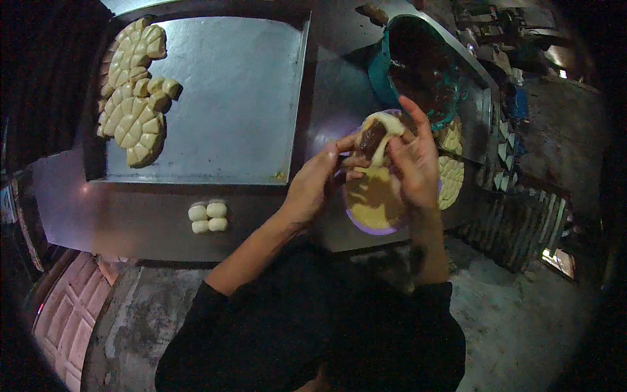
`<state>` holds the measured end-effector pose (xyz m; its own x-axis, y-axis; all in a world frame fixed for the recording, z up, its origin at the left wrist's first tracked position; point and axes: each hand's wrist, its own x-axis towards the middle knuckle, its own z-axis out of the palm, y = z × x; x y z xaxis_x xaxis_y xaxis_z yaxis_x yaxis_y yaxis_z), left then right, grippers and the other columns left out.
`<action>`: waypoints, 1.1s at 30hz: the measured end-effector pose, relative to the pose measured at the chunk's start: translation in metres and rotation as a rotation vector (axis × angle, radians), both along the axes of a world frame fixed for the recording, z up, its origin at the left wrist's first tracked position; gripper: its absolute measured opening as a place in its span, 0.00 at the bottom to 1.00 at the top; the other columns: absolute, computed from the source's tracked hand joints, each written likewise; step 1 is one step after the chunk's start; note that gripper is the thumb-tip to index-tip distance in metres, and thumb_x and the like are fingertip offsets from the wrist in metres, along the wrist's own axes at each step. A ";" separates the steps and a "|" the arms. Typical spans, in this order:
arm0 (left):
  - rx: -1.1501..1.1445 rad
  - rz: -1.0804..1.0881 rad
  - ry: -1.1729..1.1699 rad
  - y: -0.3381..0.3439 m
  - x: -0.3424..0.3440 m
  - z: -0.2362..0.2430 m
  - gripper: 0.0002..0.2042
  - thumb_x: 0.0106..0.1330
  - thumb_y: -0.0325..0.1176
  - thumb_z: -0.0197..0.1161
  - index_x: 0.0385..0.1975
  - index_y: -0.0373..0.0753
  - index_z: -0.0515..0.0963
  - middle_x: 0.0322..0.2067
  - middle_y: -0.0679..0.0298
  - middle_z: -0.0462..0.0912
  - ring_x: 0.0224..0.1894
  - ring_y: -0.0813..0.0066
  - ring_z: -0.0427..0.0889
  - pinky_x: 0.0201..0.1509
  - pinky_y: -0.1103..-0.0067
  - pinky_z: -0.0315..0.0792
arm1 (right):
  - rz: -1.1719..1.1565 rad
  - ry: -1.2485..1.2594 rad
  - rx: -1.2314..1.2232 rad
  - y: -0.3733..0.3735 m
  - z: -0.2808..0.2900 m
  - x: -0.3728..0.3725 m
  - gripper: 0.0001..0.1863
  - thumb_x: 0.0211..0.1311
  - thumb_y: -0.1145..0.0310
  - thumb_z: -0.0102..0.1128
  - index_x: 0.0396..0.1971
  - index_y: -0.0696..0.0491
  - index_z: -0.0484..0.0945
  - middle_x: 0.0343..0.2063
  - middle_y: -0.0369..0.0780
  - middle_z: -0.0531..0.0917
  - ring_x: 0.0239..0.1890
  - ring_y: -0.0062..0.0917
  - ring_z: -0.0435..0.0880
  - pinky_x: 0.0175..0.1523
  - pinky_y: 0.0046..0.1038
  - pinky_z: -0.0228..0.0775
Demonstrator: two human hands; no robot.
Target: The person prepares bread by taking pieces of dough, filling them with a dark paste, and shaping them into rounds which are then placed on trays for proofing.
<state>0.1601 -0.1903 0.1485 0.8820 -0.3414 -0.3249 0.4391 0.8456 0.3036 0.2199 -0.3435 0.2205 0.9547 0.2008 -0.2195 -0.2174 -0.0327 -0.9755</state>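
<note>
Left hand [313, 186]: fingers closed on the dough piece [385, 127], held above the purple bowl [375, 225].
Right hand [415, 160]: pinching the same dough over its dark filling.
Risk: filling may squeeze out if pinched unevenly.
Teal bucket [379, 78], far right: dark paste.
Tray [235, 98], far left: scored dough rounds [134, 98].

Most of the metal tray [235, 98] is bare, dough rounds [134, 91] only crowd its left edge. The teal bucket [385, 72] and purple bowl [375, 225] box in the right side.
</note>
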 end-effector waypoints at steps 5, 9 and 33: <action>0.032 0.047 0.181 0.000 -0.024 0.024 0.21 0.74 0.46 0.55 0.55 0.34 0.74 0.50 0.62 0.79 0.53 0.75 0.77 0.60 0.74 0.69 | 0.117 -0.050 0.250 -0.018 -0.031 -0.040 0.18 0.70 0.72 0.55 0.57 0.59 0.67 0.51 0.44 0.79 0.46 0.24 0.82 0.47 0.28 0.80; 0.012 0.164 0.237 -0.005 -0.050 0.047 0.19 0.72 0.44 0.57 0.52 0.34 0.75 0.49 0.62 0.80 0.53 0.75 0.77 0.61 0.73 0.70 | 0.327 -0.295 0.152 -0.038 -0.025 -0.058 0.23 0.69 0.69 0.58 0.60 0.61 0.67 0.54 0.43 0.77 0.52 0.25 0.79 0.56 0.28 0.75; 0.932 0.235 -0.224 -0.100 -0.226 0.092 0.15 0.73 0.36 0.58 0.45 0.29 0.82 0.37 0.62 0.86 0.40 0.81 0.81 0.45 0.82 0.75 | 0.538 -1.232 -0.277 -0.115 0.044 -0.214 0.16 0.51 0.74 0.69 0.42 0.56 0.80 0.42 0.43 0.83 0.42 0.36 0.82 0.47 0.33 0.76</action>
